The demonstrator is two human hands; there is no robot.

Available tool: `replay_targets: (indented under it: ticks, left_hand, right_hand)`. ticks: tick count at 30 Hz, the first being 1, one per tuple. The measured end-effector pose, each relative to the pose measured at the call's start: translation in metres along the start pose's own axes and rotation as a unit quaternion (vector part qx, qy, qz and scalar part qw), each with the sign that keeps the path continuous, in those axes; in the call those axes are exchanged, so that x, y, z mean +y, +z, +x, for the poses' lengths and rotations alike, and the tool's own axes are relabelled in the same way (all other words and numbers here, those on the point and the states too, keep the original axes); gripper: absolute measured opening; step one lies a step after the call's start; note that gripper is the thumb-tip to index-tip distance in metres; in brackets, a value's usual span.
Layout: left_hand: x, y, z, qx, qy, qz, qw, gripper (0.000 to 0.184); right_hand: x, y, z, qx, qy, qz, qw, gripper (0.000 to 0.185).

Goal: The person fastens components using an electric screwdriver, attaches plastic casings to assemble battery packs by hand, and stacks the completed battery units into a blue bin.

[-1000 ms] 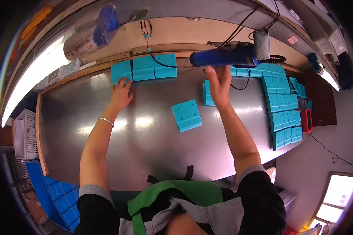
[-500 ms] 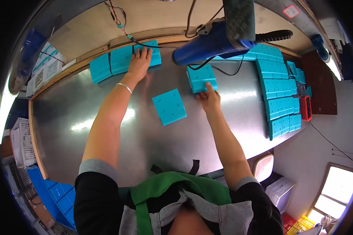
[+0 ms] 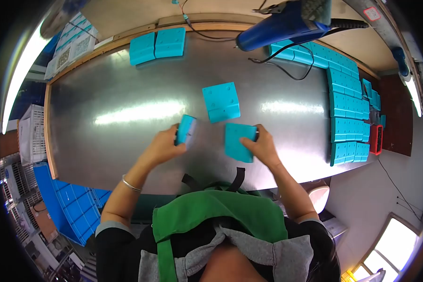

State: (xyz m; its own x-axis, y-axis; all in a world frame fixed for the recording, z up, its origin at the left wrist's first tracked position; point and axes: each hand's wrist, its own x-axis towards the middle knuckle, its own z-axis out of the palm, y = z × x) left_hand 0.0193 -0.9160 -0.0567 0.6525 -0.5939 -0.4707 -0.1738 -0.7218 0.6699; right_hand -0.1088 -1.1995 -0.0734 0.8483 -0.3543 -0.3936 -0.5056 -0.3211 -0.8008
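My left hand (image 3: 163, 149) grips a turquoise piece (image 3: 186, 130) by its side, tilted nearly on edge above the metal table (image 3: 127, 94). To the right, my right hand (image 3: 264, 146) is closed on another turquoise piece (image 3: 239, 142), thumb on its face and fingers behind. Between and beyond the hands lies a flat turquoise piece (image 3: 221, 102) with round marks and a ridge along its near side. Two more turquoise pieces (image 3: 169, 42) sit side by side at the table's back left edge.
A blue powered screwdriver (image 3: 277, 29) hangs over the back of the table, its cable looping below. Rows of turquoise pieces (image 3: 345, 105) fill the right end, near a red box (image 3: 376, 139). A blue crate (image 3: 75, 202) stands at the lower left.
My left hand has taken a piece from the back row and come nearer my body. My right hand has lifted its piece and drawn it closer too. The camera view has shifted.
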Motion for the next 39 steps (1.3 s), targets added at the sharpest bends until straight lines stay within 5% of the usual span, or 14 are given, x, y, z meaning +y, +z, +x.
replay_targets:
  ticks: [5,7,8,11,12,13,14,18,21,27,30,33,37,39]
  left_hand:
    - [0.02,0.075,-0.006,0.038,0.049,-0.181,0.982,0.073]
    - [0.028,0.067,-0.008,0.003,0.026,-0.288,0.957,0.069]
    - [0.018,0.06,-0.006,0.011,0.025,-0.26,0.965,0.068]
    - [-0.028,0.024,0.014,0.083,0.039,-0.142,0.986,0.063]
    - [-0.042,0.009,0.036,0.137,0.058,-0.082,0.985,0.06]
    - [-0.056,-0.004,0.066,0.253,0.174,0.087,0.948,0.062]
    - [-0.059,-0.022,0.095,0.252,0.193,0.149,0.936,0.07]
    - [-0.059,-0.073,0.196,0.254,0.14,0.514,0.807,0.082]
    - [-0.05,-0.089,0.248,0.274,0.121,0.538,0.788,0.083]
    - [-0.034,-0.091,0.253,0.249,0.149,0.574,0.765,0.067]
    - [-0.018,-0.093,0.209,0.203,0.206,0.436,0.852,0.062]
    - [-0.004,-0.077,0.135,0.15,0.125,0.372,0.907,0.064]
    - [-0.002,-0.036,0.04,0.147,0.06,0.303,0.939,0.063]
    - [0.002,-0.022,0.015,0.128,0.027,0.205,0.97,0.063]
  right_hand:
    - [-0.015,0.06,-0.007,0.028,0.025,0.079,0.996,0.053]
    - [-0.014,0.037,0.001,-0.071,0.109,0.168,0.977,0.052]
    - [-0.002,0.026,0.011,-0.111,0.147,0.228,0.956,0.051]
    - [0.011,0.022,0.035,0.076,0.126,0.304,0.941,0.046]
    - [0.026,0.023,0.052,0.029,0.13,0.318,0.939,0.051]
    - [0.026,0.025,0.066,0.01,0.131,0.343,0.93,0.051]
    - [0.023,0.03,0.08,-0.008,0.13,0.368,0.921,0.051]
    - [0.006,0.047,0.107,0.044,0.167,0.339,0.925,0.047]
    - [0.003,0.043,0.109,-0.025,0.145,0.25,0.957,0.041]
    - [-0.003,0.059,0.122,0.024,0.112,-0.037,0.993,0.046]
    - [-0.005,0.05,0.132,-0.051,0.137,0.031,0.989,0.05]
    - [-0.008,0.031,0.128,0.059,0.061,0.284,0.955,0.045]
    - [-0.007,-0.048,0.091,0.183,-0.097,-0.096,0.974,0.039]
    - [-0.021,-0.074,0.049,0.101,-0.076,-0.242,0.962,0.036]
